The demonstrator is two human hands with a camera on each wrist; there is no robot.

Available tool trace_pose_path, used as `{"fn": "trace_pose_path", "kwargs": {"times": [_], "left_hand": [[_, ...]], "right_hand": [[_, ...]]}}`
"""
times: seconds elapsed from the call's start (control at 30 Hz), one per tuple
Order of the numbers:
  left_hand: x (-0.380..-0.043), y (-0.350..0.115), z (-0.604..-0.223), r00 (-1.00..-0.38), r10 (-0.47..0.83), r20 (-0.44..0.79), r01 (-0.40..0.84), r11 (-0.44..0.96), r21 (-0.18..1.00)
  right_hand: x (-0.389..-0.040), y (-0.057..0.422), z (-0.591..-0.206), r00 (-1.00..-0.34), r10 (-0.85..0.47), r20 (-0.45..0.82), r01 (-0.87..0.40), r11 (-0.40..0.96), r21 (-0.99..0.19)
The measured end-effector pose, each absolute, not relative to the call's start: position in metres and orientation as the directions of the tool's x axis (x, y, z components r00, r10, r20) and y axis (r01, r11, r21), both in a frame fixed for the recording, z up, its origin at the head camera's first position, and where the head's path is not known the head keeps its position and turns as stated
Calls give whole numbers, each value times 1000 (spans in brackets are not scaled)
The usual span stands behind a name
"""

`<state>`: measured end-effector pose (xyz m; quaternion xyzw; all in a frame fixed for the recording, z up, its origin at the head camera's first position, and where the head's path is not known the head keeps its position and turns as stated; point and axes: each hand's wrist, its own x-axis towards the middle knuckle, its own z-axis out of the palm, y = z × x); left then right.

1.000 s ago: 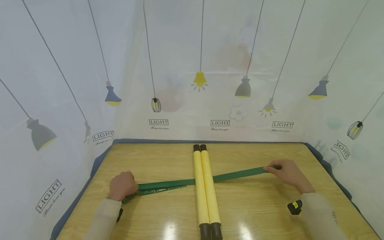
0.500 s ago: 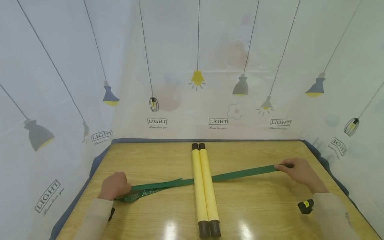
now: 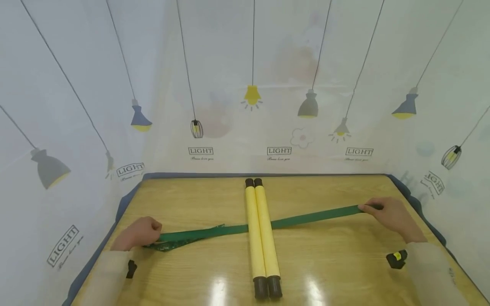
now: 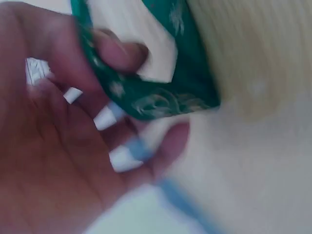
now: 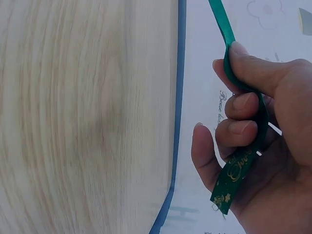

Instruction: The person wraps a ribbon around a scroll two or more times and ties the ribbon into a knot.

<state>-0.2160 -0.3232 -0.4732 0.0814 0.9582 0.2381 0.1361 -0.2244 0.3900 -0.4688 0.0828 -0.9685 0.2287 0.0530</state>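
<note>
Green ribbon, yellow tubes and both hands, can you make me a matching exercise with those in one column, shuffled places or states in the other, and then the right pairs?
Column one
1. green ribbon
2. yellow tubes
3. left hand
4. right hand

Column two
A. holds the ribbon right of the tubes
B. lie side by side, dark at both ends
C. holds the ribbon left of the tubes
D. passes beneath the tubes

Pairs: 1-D, 2-B, 3-C, 4-A
</note>
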Motion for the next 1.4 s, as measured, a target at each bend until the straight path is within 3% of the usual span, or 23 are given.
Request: {"fn": "trace_pose_path", "kwargs": {"times": [0.1,0.23,0.33,0.47,0.77,1.1,1.4], "left_hand": [[-216,-333,-476,-899,358,-253,103,733,672],[-216,-344,-474,-857,462,-230,143,641,754],[-214,-350,-471,-875,435,-212,172,688,705],[-210,-355,-467,-933,314,-177,183,835,519],[-209,-371,-448,-982,73,-174,38,980,196],[-202,-390,-440,-989,65,-136,25,961,276],[-203,-406,-433,-968,39,-247,-28,964,263]], "right_hand": [[-226,399,-469,-979,-125,160,-183,885,-428],[-227,411,-468,-984,-107,141,-158,888,-432],[-225,420,-464,-989,-92,116,-133,895,-425],[-221,429,-457,-992,-82,101,-116,910,-398],[-218,442,-453,-997,-32,70,-56,927,-371],[-215,461,-455,-994,16,105,-21,938,-347],[-211,479,-459,-994,65,93,30,941,-338]]}}
